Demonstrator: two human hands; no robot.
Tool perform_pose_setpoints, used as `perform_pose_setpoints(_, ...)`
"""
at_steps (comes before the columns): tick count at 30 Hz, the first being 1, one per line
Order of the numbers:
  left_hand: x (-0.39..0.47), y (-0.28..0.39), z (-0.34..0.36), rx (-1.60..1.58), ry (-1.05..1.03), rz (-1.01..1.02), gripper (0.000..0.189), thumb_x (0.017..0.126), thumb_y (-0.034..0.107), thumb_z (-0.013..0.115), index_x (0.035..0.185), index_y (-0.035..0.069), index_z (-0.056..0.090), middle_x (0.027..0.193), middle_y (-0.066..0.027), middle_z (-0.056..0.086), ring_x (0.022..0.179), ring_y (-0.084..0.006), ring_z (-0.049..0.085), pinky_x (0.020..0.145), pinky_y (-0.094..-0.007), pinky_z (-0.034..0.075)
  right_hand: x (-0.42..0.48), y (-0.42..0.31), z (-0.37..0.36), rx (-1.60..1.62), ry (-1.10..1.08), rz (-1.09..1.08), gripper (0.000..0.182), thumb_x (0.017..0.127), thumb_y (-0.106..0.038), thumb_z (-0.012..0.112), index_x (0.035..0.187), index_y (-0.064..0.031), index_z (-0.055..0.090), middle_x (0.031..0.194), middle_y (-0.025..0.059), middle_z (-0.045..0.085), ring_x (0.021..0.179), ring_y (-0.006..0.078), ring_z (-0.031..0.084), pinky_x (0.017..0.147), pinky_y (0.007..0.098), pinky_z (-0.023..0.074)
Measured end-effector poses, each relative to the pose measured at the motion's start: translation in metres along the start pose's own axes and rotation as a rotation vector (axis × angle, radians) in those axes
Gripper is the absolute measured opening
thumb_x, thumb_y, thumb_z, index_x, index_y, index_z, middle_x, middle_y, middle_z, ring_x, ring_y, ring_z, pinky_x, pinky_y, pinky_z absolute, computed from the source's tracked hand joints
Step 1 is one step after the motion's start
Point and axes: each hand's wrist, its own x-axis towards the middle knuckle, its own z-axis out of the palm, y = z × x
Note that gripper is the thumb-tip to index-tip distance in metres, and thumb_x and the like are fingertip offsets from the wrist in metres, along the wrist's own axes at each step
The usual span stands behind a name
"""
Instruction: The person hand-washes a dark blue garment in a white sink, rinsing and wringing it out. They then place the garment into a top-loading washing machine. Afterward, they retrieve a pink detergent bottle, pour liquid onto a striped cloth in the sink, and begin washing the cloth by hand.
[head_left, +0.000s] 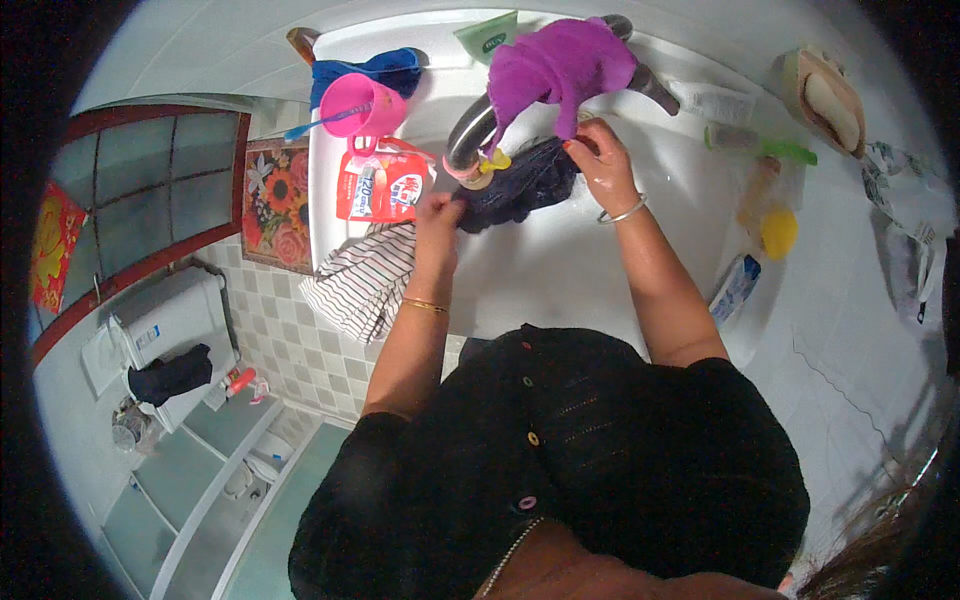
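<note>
A wet dark cloth (521, 187) stretches between my hands in the white basin (547, 277), under the faucet spout (471, 142). My left hand (437, 214) pinches its left end, beside a red detergent pouch (375, 196). At the other end, my right hand (604, 161) grips its upper right edge, just below a hanging corner of a purple cloth (559, 64). That purple cloth is draped over the faucet. A yellow piece (496, 160) is fixed at the spout's mouth. Folds hide the dark cloth's exact kind.
A striped cloth (367, 281) hangs over the basin's left edge. Behind the pouch stand a pink mug (360, 105) with a toothbrush and a blue cloth (397, 67). A green tube (487, 37) lies at the back. Along the right are a yellow object (779, 233) and a soap dish (825, 101).
</note>
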Motion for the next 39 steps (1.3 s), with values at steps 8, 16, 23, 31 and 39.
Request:
perform_pose_setpoints(8, -0.018, -0.002, 0.033, -0.49, -0.242, 0.219, 0.02, 0.077, 0.024, 0.055, 0.092, 0.011, 0.05, 0.087, -0.0006, 0.05, 0.081, -0.0135, 0.048, 0.076, -0.0291, 0.041, -0.026, 0.025, 0.046, -0.236, -0.613, -0.038, 0.054, 0.071, 0.001, 0.057, 0.121, -0.0018, 0.036, 0.122, 0.0161, 0.039, 0.114, 0.0271, 0.037, 0.094, 0.0344, 0.0312)
perform_pose_setpoints(16, -0.056, -0.003, 0.031, -0.821, -0.198, -0.13, 0.052, 0.077, 0.011, 0.051, 0.125, 0.009, 0.031, 0.126, -0.0087, 0.038, 0.109, -0.022, 0.045, 0.088, -0.0358, 0.04, -0.021, 0.098, 0.052, 0.323, -0.107, 0.44, 0.027, 0.082, -0.018, 0.05, 0.105, -0.004, 0.048, 0.096, 0.0054, 0.054, 0.084, 0.0155, 0.052, 0.077, 0.027, 0.0426)
perform_pose_setpoints(23, -0.019, -0.027, 0.05, -0.674, -0.096, -0.649, 0.067, 0.078, 0.058, 0.043, 0.123, 0.01, 0.033, 0.125, -0.009, 0.037, 0.105, -0.0191, 0.045, 0.071, -0.0333, 0.045, -0.063, 0.02, 0.066, 0.27, -0.312, 0.362, 0.034, 0.075, -0.013, 0.054, 0.108, -0.0057, 0.048, 0.1, 0.0047, 0.051, 0.095, 0.0189, 0.047, 0.082, 0.0313, 0.0395)
perform_pose_setpoints(31, -0.013, -0.043, 0.098, -0.639, 0.014, -0.198, 0.024, 0.075, 0.007, 0.044, 0.097, 0.003, 0.051, 0.078, -0.0093, 0.055, 0.069, -0.0172, 0.054, 0.064, -0.032, 0.046, -0.047, 0.091, 0.052, 0.699, -0.134, 0.527, 0.02, 0.08, -0.018, 0.05, 0.095, -0.0044, 0.053, 0.087, 0.0054, 0.057, 0.075, 0.017, 0.055, 0.07, 0.0283, 0.0458)
perform_pose_setpoints(39, -0.009, 0.0, 0.069, -0.74, -0.237, -0.591, 0.057, 0.079, 0.055, 0.037, 0.109, 0.008, 0.048, 0.099, -0.0126, 0.055, 0.091, -0.0253, 0.053, 0.08, -0.0386, 0.042, -0.042, 0.072, 0.061, 0.429, -0.182, 0.222, 0.02, 0.074, -0.017, 0.054, 0.092, -0.0086, 0.055, 0.094, 0.0098, 0.055, 0.09, 0.0268, 0.051, 0.081, 0.038, 0.0391)
